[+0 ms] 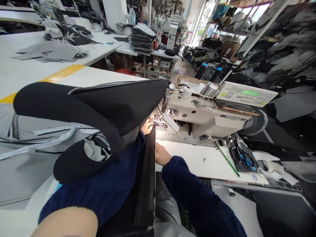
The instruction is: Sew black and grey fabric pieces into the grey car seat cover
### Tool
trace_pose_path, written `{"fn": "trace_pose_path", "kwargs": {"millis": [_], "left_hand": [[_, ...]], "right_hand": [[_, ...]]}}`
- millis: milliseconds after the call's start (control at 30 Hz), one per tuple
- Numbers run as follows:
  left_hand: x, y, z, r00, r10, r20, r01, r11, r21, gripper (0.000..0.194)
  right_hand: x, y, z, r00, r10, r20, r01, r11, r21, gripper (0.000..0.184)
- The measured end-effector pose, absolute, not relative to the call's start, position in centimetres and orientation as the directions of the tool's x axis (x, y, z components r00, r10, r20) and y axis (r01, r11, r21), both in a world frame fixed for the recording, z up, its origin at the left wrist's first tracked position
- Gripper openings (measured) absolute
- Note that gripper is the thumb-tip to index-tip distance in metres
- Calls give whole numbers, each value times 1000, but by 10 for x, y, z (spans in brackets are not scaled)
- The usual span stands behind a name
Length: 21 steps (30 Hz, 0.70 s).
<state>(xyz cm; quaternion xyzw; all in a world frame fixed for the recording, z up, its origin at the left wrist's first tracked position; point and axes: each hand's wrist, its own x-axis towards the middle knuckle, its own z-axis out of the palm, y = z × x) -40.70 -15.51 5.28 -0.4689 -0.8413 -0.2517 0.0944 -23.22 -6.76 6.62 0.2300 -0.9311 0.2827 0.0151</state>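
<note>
A large black fabric piece (118,112) with stitched edges runs from my lap up to the sewing machine (197,112); part of it folds up over my left arm. My left hand (147,126) is close to the lit needle area, its fingers pressed together on the piece's edge. Part of that hand is hidden by the raised fabric. Lower down, my right hand (162,154) grips the right side of the long seamed strip (146,177), its fingertips behind the edge. A small white lamp (170,121) shines on the needle plate.
A control panel (247,93) with a green display sits on the machine. To the right lie a green pencil (228,161) and blue-handled scissors (247,160). Grey panels (22,174) lie on the left. Stacked pieces (142,38) and another machine (170,34) stand behind.
</note>
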Motion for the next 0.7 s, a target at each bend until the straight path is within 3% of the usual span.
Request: {"fn": "trace_pose_path", "kwargs": {"millis": [200, 367, 500, 700], "left_hand": [[-408, -157, 66, -545, 780, 307, 834, 469, 290, 23], [-383, -151, 97, -601, 799, 19, 795, 594, 126, 48], [-354, -146, 118, -635, 744, -210, 761, 648, -5, 46], [-347, -143, 137, -640, 684, -350, 741, 670, -47, 32]], "right_hand": [[-238, -61, 60, -861, -469, 198, -507, 756, -415, 22], [-242, -59, 53, -789, -563, 246, -611, 760, -221, 15], [-245, -59, 49, -789, -549, 275, -608, 764, -218, 15], [-263, -52, 58, -804, -494, 332, -581, 772, -258, 16]]}}
